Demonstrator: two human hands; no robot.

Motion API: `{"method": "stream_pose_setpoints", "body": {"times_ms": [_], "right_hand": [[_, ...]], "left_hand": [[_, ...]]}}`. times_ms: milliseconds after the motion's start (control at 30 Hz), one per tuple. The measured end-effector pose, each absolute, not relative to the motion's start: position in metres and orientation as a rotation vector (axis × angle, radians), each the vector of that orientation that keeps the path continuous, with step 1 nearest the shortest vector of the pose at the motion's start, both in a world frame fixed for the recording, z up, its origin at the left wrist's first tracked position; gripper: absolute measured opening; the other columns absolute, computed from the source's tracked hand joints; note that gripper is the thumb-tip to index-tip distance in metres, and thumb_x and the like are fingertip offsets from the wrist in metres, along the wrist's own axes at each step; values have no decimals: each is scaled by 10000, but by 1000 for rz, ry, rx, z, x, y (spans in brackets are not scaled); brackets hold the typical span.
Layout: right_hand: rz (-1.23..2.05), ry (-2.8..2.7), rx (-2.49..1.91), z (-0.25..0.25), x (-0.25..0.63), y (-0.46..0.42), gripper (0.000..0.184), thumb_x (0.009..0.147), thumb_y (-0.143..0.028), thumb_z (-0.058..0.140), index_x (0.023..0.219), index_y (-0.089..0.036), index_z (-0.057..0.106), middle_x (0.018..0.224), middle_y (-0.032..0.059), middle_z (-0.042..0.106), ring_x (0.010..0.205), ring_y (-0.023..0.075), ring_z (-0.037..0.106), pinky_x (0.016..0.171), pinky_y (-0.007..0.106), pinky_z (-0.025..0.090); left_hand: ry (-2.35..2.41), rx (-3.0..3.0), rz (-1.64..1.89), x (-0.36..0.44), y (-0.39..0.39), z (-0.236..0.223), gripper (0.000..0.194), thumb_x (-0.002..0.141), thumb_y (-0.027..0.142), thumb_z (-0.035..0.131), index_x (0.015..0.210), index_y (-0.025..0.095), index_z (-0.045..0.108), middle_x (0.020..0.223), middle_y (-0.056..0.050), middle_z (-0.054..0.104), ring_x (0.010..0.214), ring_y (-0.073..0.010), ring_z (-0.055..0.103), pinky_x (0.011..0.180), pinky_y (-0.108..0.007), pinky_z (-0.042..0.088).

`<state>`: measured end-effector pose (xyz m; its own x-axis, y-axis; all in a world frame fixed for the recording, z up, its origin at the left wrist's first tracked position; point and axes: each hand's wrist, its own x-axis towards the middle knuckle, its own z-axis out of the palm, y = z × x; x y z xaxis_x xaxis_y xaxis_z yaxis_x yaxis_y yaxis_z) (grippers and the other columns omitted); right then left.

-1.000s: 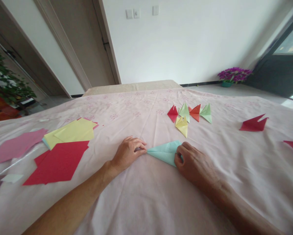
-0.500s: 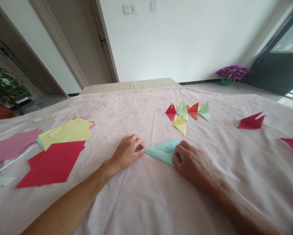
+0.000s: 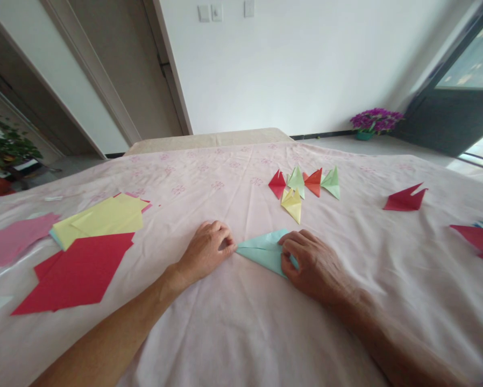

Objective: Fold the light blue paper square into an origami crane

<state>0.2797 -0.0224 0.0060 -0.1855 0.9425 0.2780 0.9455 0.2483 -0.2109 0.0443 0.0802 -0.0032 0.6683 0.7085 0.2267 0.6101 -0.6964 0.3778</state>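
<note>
A light blue folded paper (image 3: 261, 250) lies on the cloth between my hands, its narrow tip toward the left and its wide end toward the right. My left hand (image 3: 209, 248) pinches that tip between thumb and forefinger. At the wide end, my right hand (image 3: 310, 262) has its fingers curled and pressed on the paper, covering part of it. A crease runs lengthwise through the paper. Beyond it stand several small folded paper shapes: a red one (image 3: 277, 184), a yellow one (image 3: 292, 205), an orange-red one (image 3: 313, 183) and two pale green ones (image 3: 331, 183).
At the left lie red sheets (image 3: 80, 274), yellow sheets (image 3: 104, 217) and pink sheets (image 3: 18, 239). A larger red folded piece (image 3: 406, 199) sits at the right, with more red paper (image 3: 475, 240) by the edge. The pink tablecloth (image 3: 233, 333) is wrinkled.
The whole view has shifted slightly, so things sit a little further left. My right fingers have moved slightly on the paper's wide end; my left hand keeps its pinch at the tip.
</note>
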Motion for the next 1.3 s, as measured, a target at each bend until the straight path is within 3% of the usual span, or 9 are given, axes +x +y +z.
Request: {"method": "stream_pose_setpoints", "body": {"times_ms": [467,767,867,1000,1100,1300], "right_hand": [[69,-2138,-1697,2,288,-21,81,800,-156,527,737,-206,523,841,39,584,817,184,527,739,292,430],[120,-2095,-1761,1,291,-18,55,790,-178,545,744,-207,539,839,32,573,807,180,530,742,289,426],[129,-2097,-1780,3,291,-18,51,787,-175,545,748,-207,542,835,29,567,803,179,524,732,286,419],[130,-2100,-1809,6,290,-19,48,781,-168,561,808,-206,548,844,27,577,815,187,519,720,284,407],[87,-2115,-1817,7,288,-20,148,784,-169,586,927,-201,567,925,40,603,868,201,522,753,298,399],[-109,-2310,-1695,11,280,-26,447,852,-113,549,1251,-315,543,1131,38,604,967,217,503,795,335,346]], "left_hand": [[1116,2643,532,49,76,-2,66,825,209,576,765,206,603,866,-11,608,889,-181,564,937,-367,389],[1107,2577,596,48,76,-3,65,796,206,639,758,206,586,829,8,609,865,-179,564,872,-348,423],[1102,2567,654,47,74,-5,57,798,199,657,839,217,623,874,1,619,879,-183,572,864,-350,447],[973,2716,735,48,71,-10,305,867,159,583,1141,283,633,1132,-47,611,1052,-211,558,946,-411,440],[773,2858,759,48,72,-15,386,902,100,506,1208,308,614,1211,-52,613,1147,-223,533,1019,-481,397],[450,3010,729,49,73,-18,293,935,125,468,1153,209,646,1195,-53,663,1221,-222,524,1069,-485,392]]}}
